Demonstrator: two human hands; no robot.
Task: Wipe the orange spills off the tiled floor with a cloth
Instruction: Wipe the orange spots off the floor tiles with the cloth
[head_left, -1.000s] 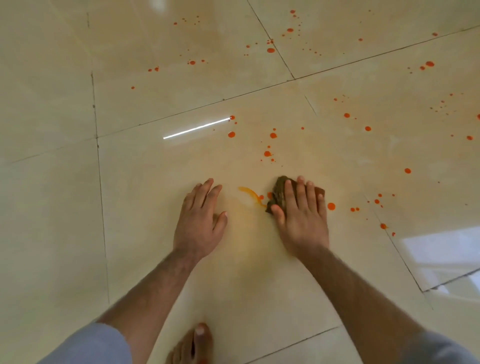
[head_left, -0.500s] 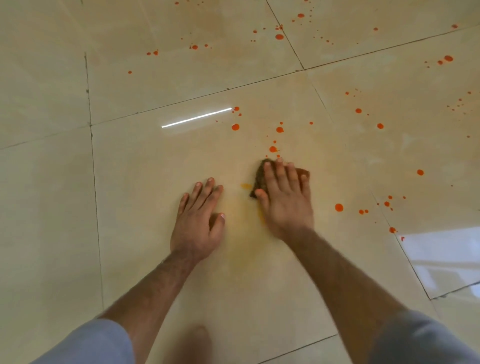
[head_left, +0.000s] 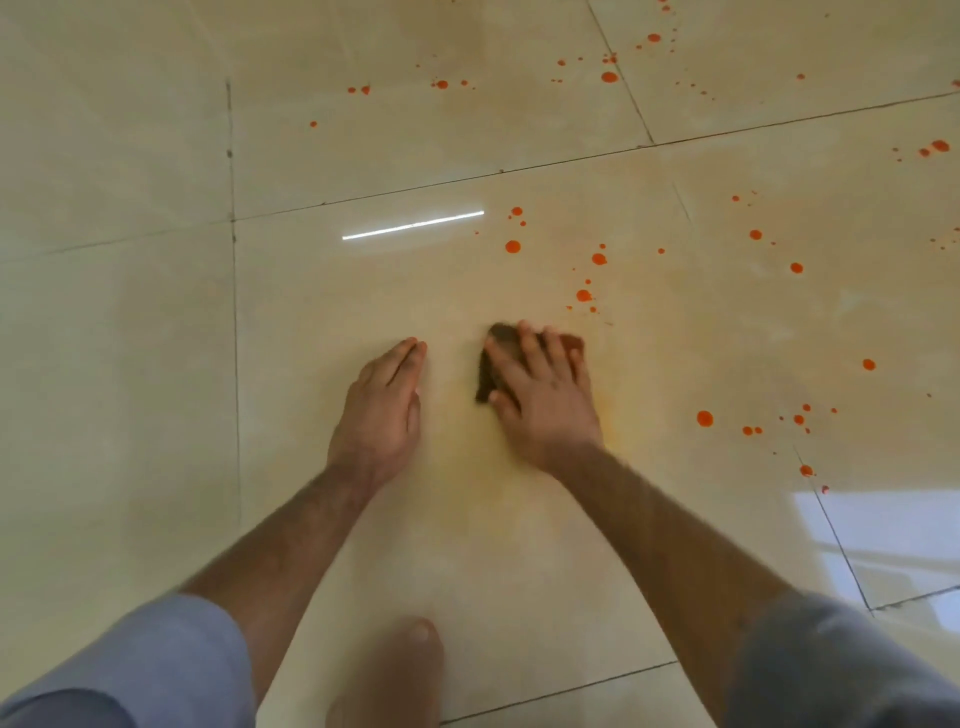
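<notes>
The right hand (head_left: 540, 395) lies palm down on a dark brown cloth (head_left: 493, 364), its fingers spread flat over the fabric and pressing it to the tiled floor (head_left: 156, 364) — not curled around it, so the cloth is pinned under the hand and not clenched. The cloth shows past the fingertips and along the thumb side, slightly blurred. The left hand (head_left: 382, 410) rests just beside it, flat on the tile with fingers together and nothing held, a narrow strip of floor between the two hands. Around and below the right hand the tile carries a faint yellowish smear (head_left: 608, 415). Orange drops (head_left: 584, 295) lie unwiped beyond the cloth, the nearest cluster just past the fingertips, more scattered to the right (head_left: 704, 418) and across the far tiles (head_left: 609, 77). A bright streak of reflected light (head_left: 413, 225) sits ahead of the left hand. Both forearms are bare below grey sleeves (head_left: 156, 660), and a bare foot (head_left: 410, 670) — blurred — shows at the bottom edge between the arms.
</notes>
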